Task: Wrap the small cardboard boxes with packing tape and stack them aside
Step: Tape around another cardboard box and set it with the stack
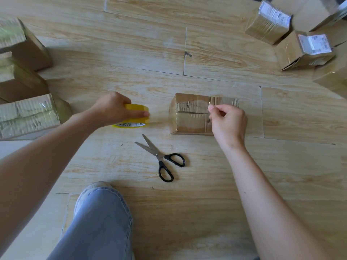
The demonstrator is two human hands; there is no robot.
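Note:
A small cardboard box [189, 114] lies on the wooden floor, its top torn and partly covered in clear tape. My right hand [228, 123] pinches the free end of a clear tape strip over the box's right half. The strip runs left across the box to a yellow roll of packing tape [136, 117]. My left hand [114, 109] grips that roll from above, left of the box.
Black-handled scissors [161, 158] lie open on the floor just in front of the box. Taped boxes [28, 113] are stacked at the left edge. More boxes with white labels [304, 50] sit at the far right. My knee in jeans [101, 218] is at the bottom.

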